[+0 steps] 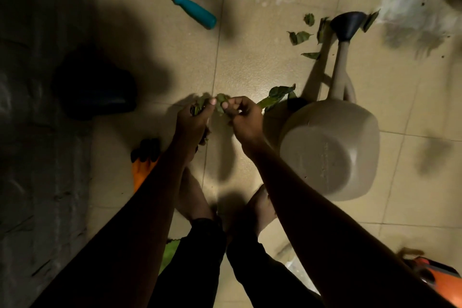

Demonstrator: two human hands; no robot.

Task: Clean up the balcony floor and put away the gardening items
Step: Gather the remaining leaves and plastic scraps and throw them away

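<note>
The left hand (pixel 192 122) clutches gathered green leaves (pixel 199 107); the right hand (pixel 243 117) pinches another leaf (pixel 221 104) beside it. Scattered leaves (pixel 298 37), a teal-handled hand rake (pixel 195 11) and a tipped beige plastic watering can (pixel 330 147) lie uncollected on the tiled floor (pixel 250 70), so most of the work seems left.

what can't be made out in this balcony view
All head view.
Dark object by the wall: lost in shadow, unidentifiable.
Orange glove: partly behind the left forearm.
Orange item, bottom right: cut by the frame edge.
Leaves in the left hand: count hidden by its grip.
</note>
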